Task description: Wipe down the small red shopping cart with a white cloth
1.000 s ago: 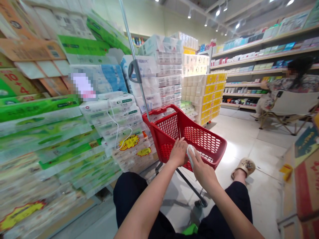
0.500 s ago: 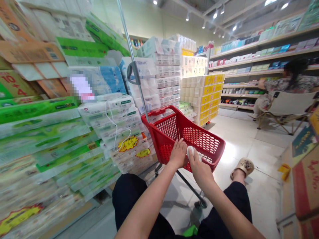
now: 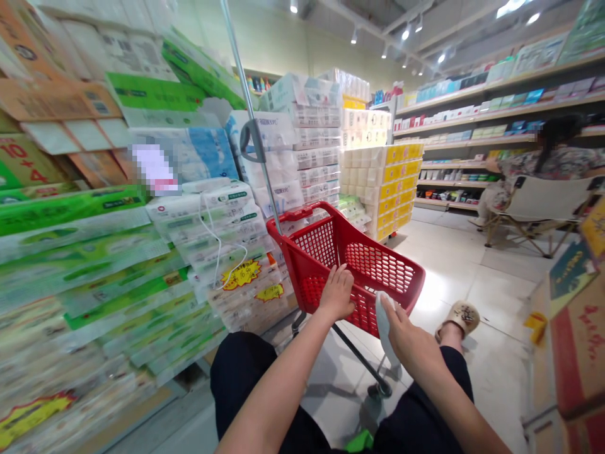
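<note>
A red plastic shopping cart with perforated sides stands in front of my knees. My left hand grips the cart's near rim, its fingers over the edge and the thumb outside. On the near side, toward the cart's right end, my right hand holds a white wipe against the red grid. The wipe hangs down below my fingers; whether it is cloth or paper I cannot tell. Inside, the visible part of the basket shows bare red grid.
Stacked tissue packs rise close on the left, with a white cable hanging over them. A metal pole stands at the cart's left corner. Cardboard boxes are at right. A person sits in a folding chair before shelves.
My right hand has moved right along the cart's near side, away from my left hand. The wipe, bunched under the fingers before, now hangs longer. My left hand stays on the rim.
</note>
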Tool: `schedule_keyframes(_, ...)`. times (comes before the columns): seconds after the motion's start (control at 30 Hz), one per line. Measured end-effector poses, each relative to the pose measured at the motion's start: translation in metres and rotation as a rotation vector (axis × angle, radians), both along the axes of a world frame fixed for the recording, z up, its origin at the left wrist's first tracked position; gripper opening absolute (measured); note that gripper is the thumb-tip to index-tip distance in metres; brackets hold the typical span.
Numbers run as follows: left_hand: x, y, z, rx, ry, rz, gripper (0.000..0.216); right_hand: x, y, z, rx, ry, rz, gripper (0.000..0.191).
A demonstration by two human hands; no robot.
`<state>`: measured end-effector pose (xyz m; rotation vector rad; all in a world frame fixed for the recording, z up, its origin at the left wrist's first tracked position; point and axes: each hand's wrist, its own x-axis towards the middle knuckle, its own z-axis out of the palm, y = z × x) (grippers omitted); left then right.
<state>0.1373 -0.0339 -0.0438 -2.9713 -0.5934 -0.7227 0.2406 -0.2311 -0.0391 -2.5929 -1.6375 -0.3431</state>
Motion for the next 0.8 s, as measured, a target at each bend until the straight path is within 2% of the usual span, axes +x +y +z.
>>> schedule_keyframes(0.17,0.003,0.001,-0.002,0.026,-0.003,0.01,0.062,-0.019,0.043,0.01,-0.003,-0.069,0.021,0.07)
schedule_keyframes(0.3,0.002,0.001,-0.001,0.023,-0.004,0.014,0.054,-0.031,0.067,0.008,0.036,-0.129,0.074,0.076)
schedule_keyframes(0.37,-0.001,0.001,0.0,0.017,-0.004,0.005,0.054,-0.031,0.063,0.004,0.052,-0.123,0.101,0.082)
schedule_keyframes(0.47,-0.005,0.001,0.003,-0.004,-0.011,-0.005,0.057,-0.026,0.041,-0.005,0.077,-0.081,0.15,0.087)
schedule_keyframes(0.6,-0.008,-0.004,0.011,-0.072,-0.075,-0.044,0.052,-0.014,0.01,-0.012,0.123,0.041,0.127,0.086)
schedule_keyframes(0.7,-0.01,-0.02,0.02,-0.176,-0.243,-0.039,0.046,-0.009,0.002,-0.015,0.172,0.185,0.101,0.082)
schedule_keyframes(0.8,-0.012,-0.047,0.027,-0.295,-0.4,0.001,0.038,-0.013,0.011,-0.017,0.307,0.313,0.179,0.087)
